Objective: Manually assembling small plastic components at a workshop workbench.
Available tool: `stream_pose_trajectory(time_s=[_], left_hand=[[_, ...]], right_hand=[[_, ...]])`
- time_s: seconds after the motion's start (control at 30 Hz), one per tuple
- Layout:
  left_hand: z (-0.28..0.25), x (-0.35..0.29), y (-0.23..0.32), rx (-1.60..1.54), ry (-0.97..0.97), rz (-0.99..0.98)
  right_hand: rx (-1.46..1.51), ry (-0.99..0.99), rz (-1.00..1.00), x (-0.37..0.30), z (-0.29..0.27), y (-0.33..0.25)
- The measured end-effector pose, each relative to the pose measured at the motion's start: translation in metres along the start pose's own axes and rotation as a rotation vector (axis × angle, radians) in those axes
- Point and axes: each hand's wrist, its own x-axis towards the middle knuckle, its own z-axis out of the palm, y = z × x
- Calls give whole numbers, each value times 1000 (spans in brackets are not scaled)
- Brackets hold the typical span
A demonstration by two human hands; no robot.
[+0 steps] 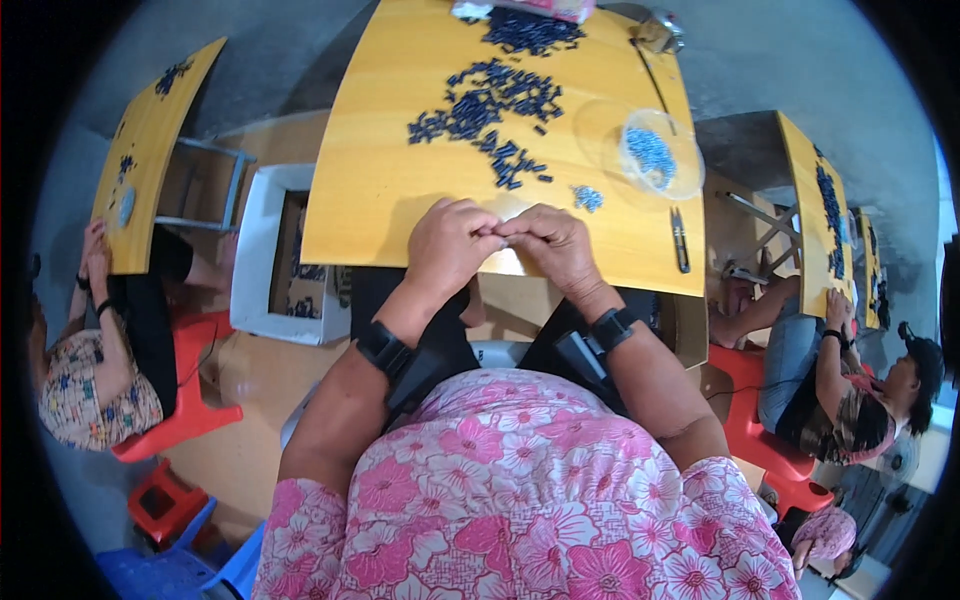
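Note:
My left hand [452, 243] and my right hand [553, 246] meet at the near edge of the yellow table [380, 190]. Thumbs and forefingers of both are pinched together, tip to tip. Whatever lies between the fingertips is too small or too covered to name. Just beyond the hands is a loose scatter of short black cylindrical pieces [512, 160], running up into a bigger pile [490, 100]. To the right of them lies a little heap of small silvery-blue metal parts [587, 198]. A clear round tub [690, 180] holds many more of these.
Tweezers [680, 240] lie near the table's right edge. At the far end are a dark rod [652, 85], a pink-and-white package [545, 8] and more black pieces. A white box [255, 255] stands at the left below the table. Other people sit at yellow tables on both sides.

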Motion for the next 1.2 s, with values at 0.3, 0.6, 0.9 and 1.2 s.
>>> stream_pose_trajectory(time_s=[0.3,0.6,0.9,1.2], left_hand=[[2,-2,3,37,47,41],[-1,0,7,59,18,26],[1,0,6,43,29,46],[-2,0,9,45,21,3]], right_hand=[[-89,42,-49,-1,-1,-6],[-331,239,134,-31,-43,-1],[-509,364,159,-19,-45,10],[-488,424,75,-23,-46,11]])
